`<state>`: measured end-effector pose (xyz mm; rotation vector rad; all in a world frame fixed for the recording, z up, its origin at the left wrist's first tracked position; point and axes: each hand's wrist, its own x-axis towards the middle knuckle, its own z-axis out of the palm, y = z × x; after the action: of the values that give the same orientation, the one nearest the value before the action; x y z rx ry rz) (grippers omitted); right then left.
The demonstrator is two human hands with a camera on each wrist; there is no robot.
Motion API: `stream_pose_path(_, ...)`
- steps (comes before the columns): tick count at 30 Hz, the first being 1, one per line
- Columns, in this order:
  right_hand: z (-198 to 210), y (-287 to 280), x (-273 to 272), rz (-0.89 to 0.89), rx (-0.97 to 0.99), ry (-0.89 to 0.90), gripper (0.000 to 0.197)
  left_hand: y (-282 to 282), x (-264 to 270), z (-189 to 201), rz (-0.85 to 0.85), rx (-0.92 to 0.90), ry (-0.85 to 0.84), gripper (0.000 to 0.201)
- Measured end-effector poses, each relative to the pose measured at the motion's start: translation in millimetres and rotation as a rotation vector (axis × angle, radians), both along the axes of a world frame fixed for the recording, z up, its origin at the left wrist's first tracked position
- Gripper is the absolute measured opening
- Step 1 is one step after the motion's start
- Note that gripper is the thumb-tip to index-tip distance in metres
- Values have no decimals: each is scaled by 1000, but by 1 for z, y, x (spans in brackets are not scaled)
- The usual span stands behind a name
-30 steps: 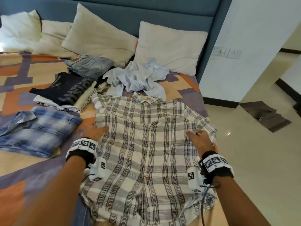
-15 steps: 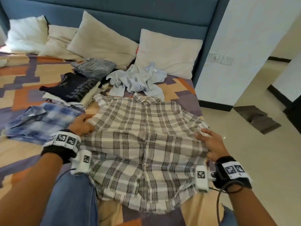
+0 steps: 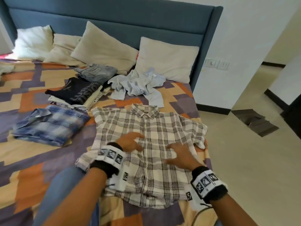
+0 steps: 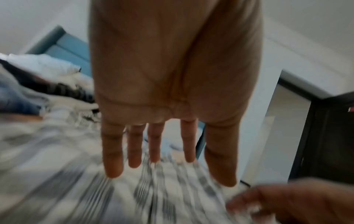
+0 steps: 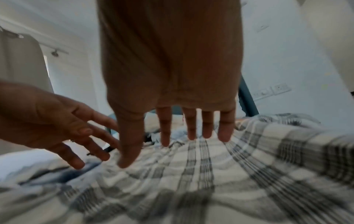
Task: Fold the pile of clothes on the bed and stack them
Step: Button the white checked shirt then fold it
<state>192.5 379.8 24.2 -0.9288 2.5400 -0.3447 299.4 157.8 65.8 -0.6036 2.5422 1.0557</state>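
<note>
Both hands [image 3: 130, 141] inward, mid plaid shirt [image 3: 156, 128]

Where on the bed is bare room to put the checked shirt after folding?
Bare bedspread lies in front of the folded blue plaid shirt, left of the checked shirt, and another patch left of the black folded top. It is crowded near the pillows, around the crumpled pale blue shirt and jeans.

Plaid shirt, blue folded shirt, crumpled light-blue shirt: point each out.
plaid shirt [image 3: 156, 128], head view, upper chest panel.
blue folded shirt [image 3: 52, 126], head view, middle of top face.
crumpled light-blue shirt [image 3: 136, 85], head view, bunched middle.
</note>
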Motion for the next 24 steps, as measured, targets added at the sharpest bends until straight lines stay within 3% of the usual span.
stream_pose_path(3, -20, -11, -11, 168, 186, -37, 78, 18, -8, -43, -146, -88, -220, 82)
stream_pose_path(5, -32, 5, -32, 81, 310, -57, 94, 10, -7, -60, -163, -180, -369, 80)
stream_pose_path(6, -36, 16, -49, -28, 326, -65, 100, 0, -12, -62, -119, -200, -363, 75)
stream_pose_path(7, -37, 24, -66, -136, 318, -88, 94, -11, -21, -58, -29, -214, -326, 70)
stream_pose_path(10, -24, 15, -105, -321, 279, -4, 49, -51, -59, -38, 261, -269, -81, 51)
stream_pose_path(13, -10, -32, -134, -324, 68, 218, 28, -93, -106, -33, 299, -310, 99, 48)
stream_pose_path(15, -13, -62, -156, -268, -132, 241, 33, -122, -133, -41, 291, -338, 193, 47)
stream_pose_path(18, -25, -97, -197, -333, -469, 34, 43, -165, -164, -64, 251, -365, 253, 52)
stream_pose_path(21, -43, -117, -232, -419, -468, -76, 58, -197, -179, -89, 211, -373, 176, 66)
stream_pose_path(24, -63, -129, -256, -374, -288, -141, 78, -210, -187, -104, 169, -395, 20, 87)
